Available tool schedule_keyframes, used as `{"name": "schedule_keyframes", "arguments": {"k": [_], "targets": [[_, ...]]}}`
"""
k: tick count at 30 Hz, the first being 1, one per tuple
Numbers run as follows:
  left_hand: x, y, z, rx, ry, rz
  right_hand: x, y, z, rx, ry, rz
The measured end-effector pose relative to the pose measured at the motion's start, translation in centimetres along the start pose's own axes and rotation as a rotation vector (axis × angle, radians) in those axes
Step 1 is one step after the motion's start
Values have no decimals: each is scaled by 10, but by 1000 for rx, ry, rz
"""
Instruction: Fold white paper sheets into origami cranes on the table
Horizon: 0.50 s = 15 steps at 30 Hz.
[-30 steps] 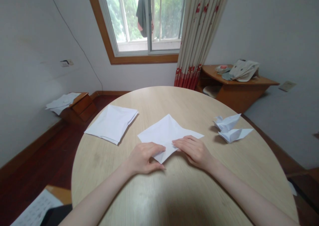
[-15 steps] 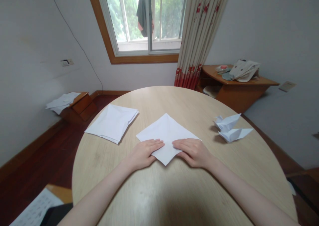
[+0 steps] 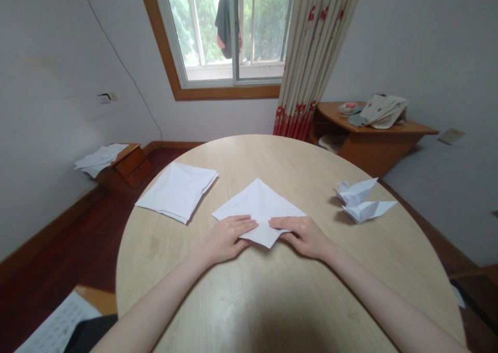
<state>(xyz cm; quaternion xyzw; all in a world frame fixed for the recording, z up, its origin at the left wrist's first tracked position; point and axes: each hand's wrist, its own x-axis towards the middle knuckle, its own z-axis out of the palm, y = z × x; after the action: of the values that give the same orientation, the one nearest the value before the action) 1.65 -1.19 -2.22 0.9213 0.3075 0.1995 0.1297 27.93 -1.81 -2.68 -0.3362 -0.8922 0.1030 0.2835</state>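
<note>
A square white sheet of paper point(image 3: 259, 200) with crease lines lies cornerwise in front of me, one corner pointing at me. My left hand point(image 3: 229, 237) grips its left near edge, fingers on top and thumb under the paper. On the right near edge my right hand point(image 3: 302, 234) has the same hold, its fingertips close to the left hand's at the sheet's middle. Between the hands the near corner is bent up a little off the table.
A stack of white paper sheets point(image 3: 177, 192) lies at the left of the round wooden table point(image 3: 249, 301). Two folded paper birds point(image 3: 363, 200) sit at the right. Beyond the table are a low cabinet point(image 3: 130, 166) at left and a desk point(image 3: 389, 140) with a cloth bag.
The near corner of the sheet has risen and bent upward, away from me. The right hand's fingers lie flatter across the right side, and the hands stay in about the same place.
</note>
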Motion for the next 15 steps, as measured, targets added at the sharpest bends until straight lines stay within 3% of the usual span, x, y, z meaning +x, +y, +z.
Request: {"name": "schedule_keyframes", "arguments": {"k": [7,15], "targets": [[0,2,-3,46,-15,-103,1,0,1,93,26,73],[-3,3,-4,30,107,-220,3,-6,1,37,112,96]]}}
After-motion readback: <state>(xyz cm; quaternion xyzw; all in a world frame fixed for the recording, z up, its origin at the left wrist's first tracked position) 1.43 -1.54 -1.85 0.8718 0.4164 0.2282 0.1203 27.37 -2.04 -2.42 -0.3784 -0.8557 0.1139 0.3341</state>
